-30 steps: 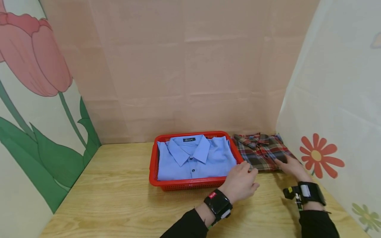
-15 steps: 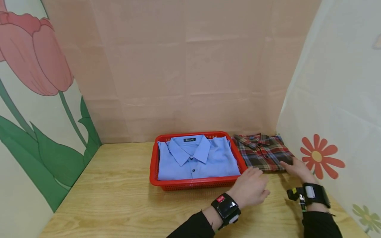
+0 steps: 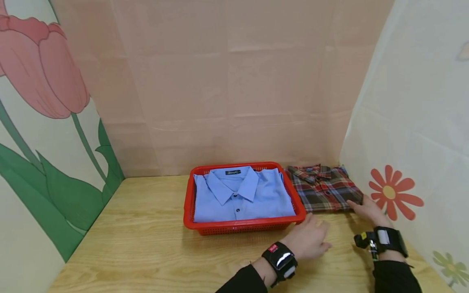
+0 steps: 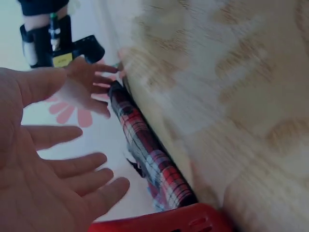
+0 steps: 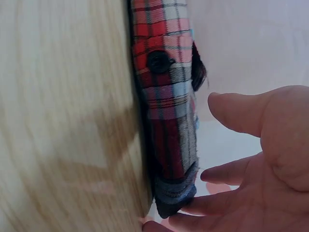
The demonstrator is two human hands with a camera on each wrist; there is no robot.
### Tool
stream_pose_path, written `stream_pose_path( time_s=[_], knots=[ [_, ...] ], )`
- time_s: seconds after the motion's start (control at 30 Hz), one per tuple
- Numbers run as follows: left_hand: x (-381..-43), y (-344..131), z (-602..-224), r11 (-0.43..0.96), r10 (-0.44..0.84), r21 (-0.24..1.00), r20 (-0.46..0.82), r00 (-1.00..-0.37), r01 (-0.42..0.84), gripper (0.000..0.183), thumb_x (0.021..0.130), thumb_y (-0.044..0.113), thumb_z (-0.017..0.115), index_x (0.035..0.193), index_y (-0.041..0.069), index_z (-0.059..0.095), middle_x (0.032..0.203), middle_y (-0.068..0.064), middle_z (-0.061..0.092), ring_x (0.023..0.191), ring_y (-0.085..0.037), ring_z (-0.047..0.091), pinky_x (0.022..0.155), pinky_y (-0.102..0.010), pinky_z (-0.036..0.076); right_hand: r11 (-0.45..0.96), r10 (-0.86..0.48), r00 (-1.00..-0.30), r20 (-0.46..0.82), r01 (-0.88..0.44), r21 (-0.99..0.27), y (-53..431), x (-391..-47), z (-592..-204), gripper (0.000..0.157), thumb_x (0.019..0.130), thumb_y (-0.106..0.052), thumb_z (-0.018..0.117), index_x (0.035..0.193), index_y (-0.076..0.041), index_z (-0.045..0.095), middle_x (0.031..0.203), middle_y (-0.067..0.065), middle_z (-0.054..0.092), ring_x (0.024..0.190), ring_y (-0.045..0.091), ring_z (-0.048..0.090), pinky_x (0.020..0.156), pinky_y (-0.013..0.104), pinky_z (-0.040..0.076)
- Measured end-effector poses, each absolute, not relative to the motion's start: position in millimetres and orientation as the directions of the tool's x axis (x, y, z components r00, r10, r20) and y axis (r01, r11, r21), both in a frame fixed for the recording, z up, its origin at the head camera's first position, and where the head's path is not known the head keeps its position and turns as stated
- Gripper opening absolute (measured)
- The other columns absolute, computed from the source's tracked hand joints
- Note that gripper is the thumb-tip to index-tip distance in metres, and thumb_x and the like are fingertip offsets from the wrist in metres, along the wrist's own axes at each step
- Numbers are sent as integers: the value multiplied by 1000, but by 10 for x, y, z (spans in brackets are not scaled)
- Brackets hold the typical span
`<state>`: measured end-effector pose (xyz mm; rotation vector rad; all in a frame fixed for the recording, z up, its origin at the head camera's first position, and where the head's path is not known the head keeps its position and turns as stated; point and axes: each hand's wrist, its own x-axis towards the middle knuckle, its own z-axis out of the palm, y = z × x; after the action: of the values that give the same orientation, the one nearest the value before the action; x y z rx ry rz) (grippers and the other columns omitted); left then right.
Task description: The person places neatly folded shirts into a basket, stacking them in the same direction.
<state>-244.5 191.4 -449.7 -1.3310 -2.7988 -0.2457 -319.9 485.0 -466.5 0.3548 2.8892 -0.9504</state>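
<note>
A folded plaid shirt (image 3: 326, 189) in red, black and cream lies on the table just right of the red basket (image 3: 242, 225). My right hand (image 3: 368, 209) is at the shirt's near right corner; in the right wrist view its fingers (image 5: 212, 203) are spread and reach that corner, with the thumb held off the cloth. My left hand (image 3: 307, 238) hovers in front of the basket's near right corner. Seen in the left wrist view, its fingers (image 4: 77, 166) are spread and hold nothing. Inside the basket lies a folded light blue shirt (image 3: 220, 203), collar up.
The wooden table (image 3: 146, 228) runs back to a tan paper-like backdrop (image 3: 227, 81). Close to my right hand stands a white side wall (image 3: 414, 122) with a red flower print. A tulip-printed wall (image 3: 40, 134) bounds the left side.
My left hand has moved right and a little nearer, away from the basket rim, and its fingers have straightened. My right hand has shifted slightly right to the plaid shirt's corner. Both shirts stay put.
</note>
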Motion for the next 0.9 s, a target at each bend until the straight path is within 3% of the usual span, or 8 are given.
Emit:
stream_pose_path(
  time_s=[0.13,0.27,0.43,0.73,0.9],
  knots=[
    [-2499,1948,-4545,699,685,278,8,-729,659,58,95,52,57,146,29,40,152,-6,38,119,-11,57,80,-21,53,779,198,-969,-148,247,-576,4884,-3225,-4713,89,102,-45,40,146,21,-1,141,51,15,130,63,22,107,68,23],
    [-2526,1995,-4588,763,589,367,-55,-806,533,66,93,52,59,150,29,34,144,-3,49,94,-9,67,69,-23,52,766,190,-967,-167,253,-592,4939,-3248,-4755,87,102,-40,42,145,20,-5,143,50,11,132,63,18,109,68,20],
    [-2516,2056,-4640,790,498,444,-60,-865,424,69,91,51,63,149,25,35,124,2,63,89,-10,66,72,-25,52,770,188,-964,-186,262,-581,4977,-3217,-4739,91,102,-43,41,143,23,-6,142,51,9,132,64,16,108,69,21],
    [-2557,2009,-4679,739,420,641,-196,-886,209,82,89,53,65,155,24,26,136,8,58,107,-7,62,88,-24,49,730,342,-933,-111,338,-594,4956,-3177,-4765,89,101,-45,44,145,21,4,142,49,17,129,62,23,105,68,26],
    [-2567,1976,-4667,740,443,644,-250,-861,194,84,88,56,64,156,26,24,143,8,52,115,-9,59,93,-26,48,632,457,-886,-85,390,-669,4972,-3216,-4778,92,99,-48,47,148,17,3,147,45,17,133,58,25,107,66,28]
  ],
)
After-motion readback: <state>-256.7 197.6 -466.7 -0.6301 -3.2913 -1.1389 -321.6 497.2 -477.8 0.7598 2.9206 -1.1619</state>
